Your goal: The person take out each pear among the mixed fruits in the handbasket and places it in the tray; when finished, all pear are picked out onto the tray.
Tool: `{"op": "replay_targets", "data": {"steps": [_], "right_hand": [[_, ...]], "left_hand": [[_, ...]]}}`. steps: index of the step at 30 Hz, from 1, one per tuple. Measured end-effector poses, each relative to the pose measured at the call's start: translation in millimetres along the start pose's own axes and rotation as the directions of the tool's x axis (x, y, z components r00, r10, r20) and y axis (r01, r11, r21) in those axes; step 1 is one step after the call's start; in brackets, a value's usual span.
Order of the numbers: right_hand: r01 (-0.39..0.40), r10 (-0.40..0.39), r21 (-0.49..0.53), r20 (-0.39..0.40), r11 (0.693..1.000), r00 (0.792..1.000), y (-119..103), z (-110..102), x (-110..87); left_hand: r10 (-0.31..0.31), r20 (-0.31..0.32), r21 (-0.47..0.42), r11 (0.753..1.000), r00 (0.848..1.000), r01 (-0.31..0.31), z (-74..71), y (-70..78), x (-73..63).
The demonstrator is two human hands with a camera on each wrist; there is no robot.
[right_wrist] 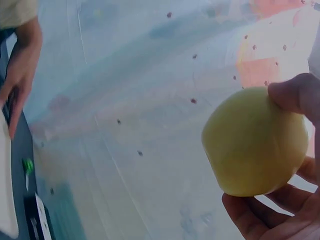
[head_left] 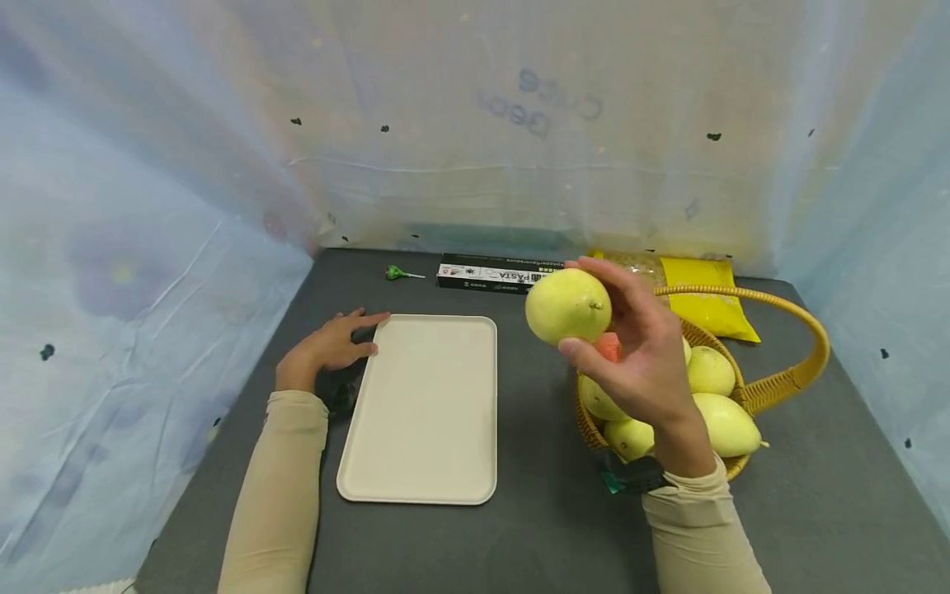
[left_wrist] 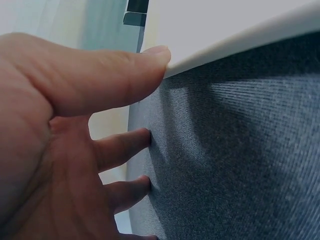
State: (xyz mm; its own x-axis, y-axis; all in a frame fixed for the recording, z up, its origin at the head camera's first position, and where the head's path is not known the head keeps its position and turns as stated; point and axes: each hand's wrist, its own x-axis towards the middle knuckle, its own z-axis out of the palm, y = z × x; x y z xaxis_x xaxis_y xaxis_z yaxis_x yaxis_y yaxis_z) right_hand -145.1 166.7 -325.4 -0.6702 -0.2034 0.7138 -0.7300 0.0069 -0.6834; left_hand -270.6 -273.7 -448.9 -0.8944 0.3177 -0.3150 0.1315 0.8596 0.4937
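Note:
In the head view, my right hand [head_left: 641,355] holds a pale yellow-green pear [head_left: 568,306] in the air, thumb on one side and fingers on the other. The right wrist view shows the same pear [right_wrist: 255,142] in that grip. Below and behind this hand is a wicker basket [head_left: 787,379] of similar fruit [head_left: 726,425], partly hidden by the hand and wrist. My left hand [head_left: 330,345] is at the far left corner of a cream rectangular tray [head_left: 426,412]. Its thumb [left_wrist: 117,75] touches the tray rim, while other fingertips meet the dark cloth.
A black pasta box [head_left: 490,273] lies behind the tray, near a small green-topped stick [head_left: 401,272]. Behind the basket is a yellow packet [head_left: 708,297]. The basket's tall handle [head_left: 809,346] leans out to the right. Pale sheeting [head_left: 475,165] encloses the dark table.

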Motion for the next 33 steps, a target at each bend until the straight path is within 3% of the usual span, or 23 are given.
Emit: {"op": "replay_targets", "data": {"steps": [11,18,28,33], "right_hand": [[-0.038,0.038,0.0,0.083,0.999,0.996,40,61,31.7],[-0.13,0.137,-0.056,0.144,0.99,0.98,69,92,44.7],[-0.264,0.29,-0.126,0.287,0.956,0.913,115,137,58.7],[-0.338,0.38,-0.18,0.33,0.924,0.864,144,156,54.6]], "left_hand": [[-0.015,-0.023,0.013,1.0,1.0,0.015,2.3,3.2,0.0],[-0.044,-0.027,0.013,0.999,0.999,0.044,2.3,5.4,1.1],[-0.071,-0.025,0.02,0.997,0.997,0.071,-0.6,7.1,-0.6],[-0.077,-0.032,0.02,0.997,0.997,0.078,-0.2,7.9,-0.4]]}}
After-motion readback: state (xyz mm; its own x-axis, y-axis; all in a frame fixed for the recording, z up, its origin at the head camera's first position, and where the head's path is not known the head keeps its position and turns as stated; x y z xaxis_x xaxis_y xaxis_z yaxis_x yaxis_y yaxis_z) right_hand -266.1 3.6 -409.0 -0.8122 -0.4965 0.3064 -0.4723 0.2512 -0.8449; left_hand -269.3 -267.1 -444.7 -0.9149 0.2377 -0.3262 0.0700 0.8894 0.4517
